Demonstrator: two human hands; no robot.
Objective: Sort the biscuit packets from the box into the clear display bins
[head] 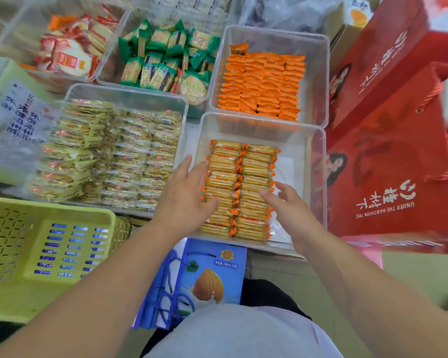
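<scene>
A clear bin (316, 177) in front of me holds two neat rows of orange-edged biscuit packets (254, 177). My left hand (185, 195) lies open with straight fingers against the left side of the rows. My right hand (287, 202) is open over the right side, its fingertips touching the packets. Neither hand holds a packet. To the left, another clear bin (127, 93) is packed with yellow packets (130, 156). Behind stand bins of orange packets (264, 83), green packets (166, 60) and red-white packets (70, 52).
A yellow-green plastic basket (36, 254) sits at the near left. A blue almond-drink carton (210, 277) lies below the front bin. Red gift boxes (388, 151) crowd the right side. A printed plastic bag (16, 120) lies at the far left.
</scene>
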